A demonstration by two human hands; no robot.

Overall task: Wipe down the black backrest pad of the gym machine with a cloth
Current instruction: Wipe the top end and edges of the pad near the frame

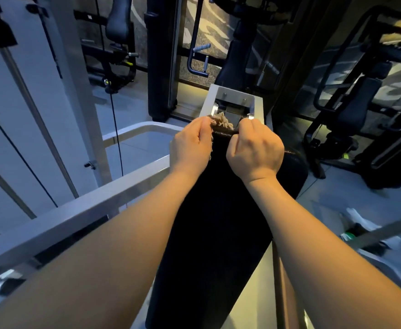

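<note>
Head view: left hand (190, 148) and right hand (254, 150) are both curled tight on the cloth (221, 122) at the far top edge of the black backrest pad (213, 222), with its frayed tan fringe bunched between them just in front of the steel bracket (232, 97). My read is that 2 hands stretch it across the pad width so 1 pull covers it. The cloth body is dark on a dark pad, so I can't tell how far down it lies, and I see no containers; the floor clutter (360, 230) lower right is too blurred to name.
</note>
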